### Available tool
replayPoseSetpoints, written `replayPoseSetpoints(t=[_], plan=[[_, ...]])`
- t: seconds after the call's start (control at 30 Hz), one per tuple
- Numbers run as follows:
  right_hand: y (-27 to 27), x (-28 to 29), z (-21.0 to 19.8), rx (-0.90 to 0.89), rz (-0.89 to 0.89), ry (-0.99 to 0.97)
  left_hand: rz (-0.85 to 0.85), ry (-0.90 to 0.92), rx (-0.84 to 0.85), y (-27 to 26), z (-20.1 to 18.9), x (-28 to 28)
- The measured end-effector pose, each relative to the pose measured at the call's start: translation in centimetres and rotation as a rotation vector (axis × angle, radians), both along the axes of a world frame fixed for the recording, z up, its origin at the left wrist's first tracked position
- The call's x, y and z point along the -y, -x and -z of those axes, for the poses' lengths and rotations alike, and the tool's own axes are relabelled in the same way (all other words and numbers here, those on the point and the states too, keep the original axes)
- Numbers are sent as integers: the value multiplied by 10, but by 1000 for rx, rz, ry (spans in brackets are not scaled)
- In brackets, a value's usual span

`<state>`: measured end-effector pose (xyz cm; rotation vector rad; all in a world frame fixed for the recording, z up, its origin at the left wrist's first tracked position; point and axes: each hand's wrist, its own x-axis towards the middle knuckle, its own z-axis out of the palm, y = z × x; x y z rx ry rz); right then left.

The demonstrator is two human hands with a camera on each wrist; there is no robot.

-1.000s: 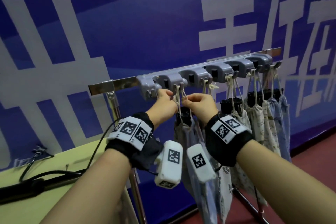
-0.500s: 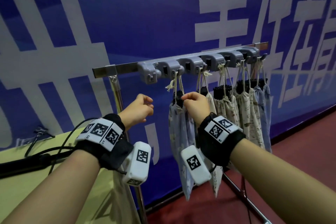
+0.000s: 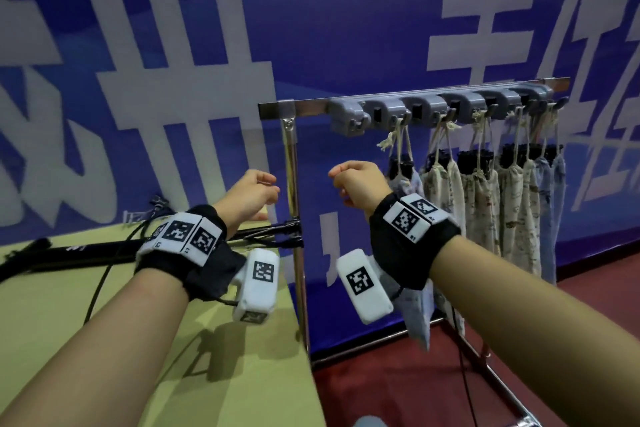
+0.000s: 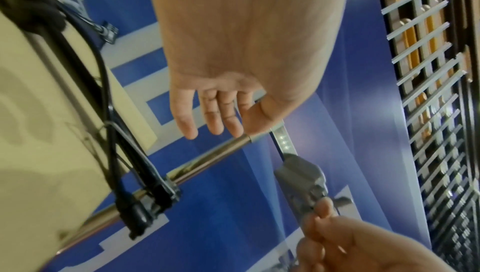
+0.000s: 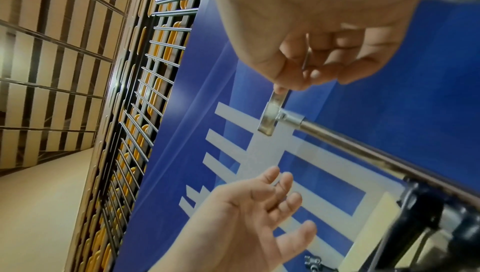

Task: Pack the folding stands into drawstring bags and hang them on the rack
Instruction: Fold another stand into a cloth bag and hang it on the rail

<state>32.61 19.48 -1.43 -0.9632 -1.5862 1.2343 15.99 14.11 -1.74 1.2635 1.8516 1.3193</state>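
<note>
Several drawstring bags (image 3: 481, 204) hang by their cords from the grey hooks (image 3: 429, 106) of the metal rack (image 3: 311, 106), with black folding stands (image 3: 474, 158) showing at their mouths. The leftmost hung bag (image 3: 403, 180) is pale blue. The leftmost hook (image 3: 349, 116) carries nothing. My left hand (image 3: 268, 191) hovers left of the rack post (image 3: 294, 218), its fingers relaxed and empty, as the left wrist view shows (image 4: 215, 116). My right hand (image 3: 337, 177) floats just left of the pale blue bag, fingers loosely curled (image 5: 324, 61), holding nothing.
A yellow-green table (image 3: 52, 305) stands at the left, with a long black rod (image 3: 86, 250) and cables lying on it and clamped to the rack post. A blue banner wall is behind. Red floor (image 3: 398, 392) lies under the rack.
Both hands let go of the pale blue bag's cord at the hook and dropped down and left, away from it. The bag now hangs on its own. My view swung left.
</note>
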Motion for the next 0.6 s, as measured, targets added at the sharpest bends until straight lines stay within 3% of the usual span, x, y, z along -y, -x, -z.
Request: replayPoseSetpoints(t=[0.3,0.6], plan=[[87,55,0,-59,-160,197,-166,-32,318,80,26,64],[185,74,60,-124,-211,616,-340,-110,769,145,81,111]])
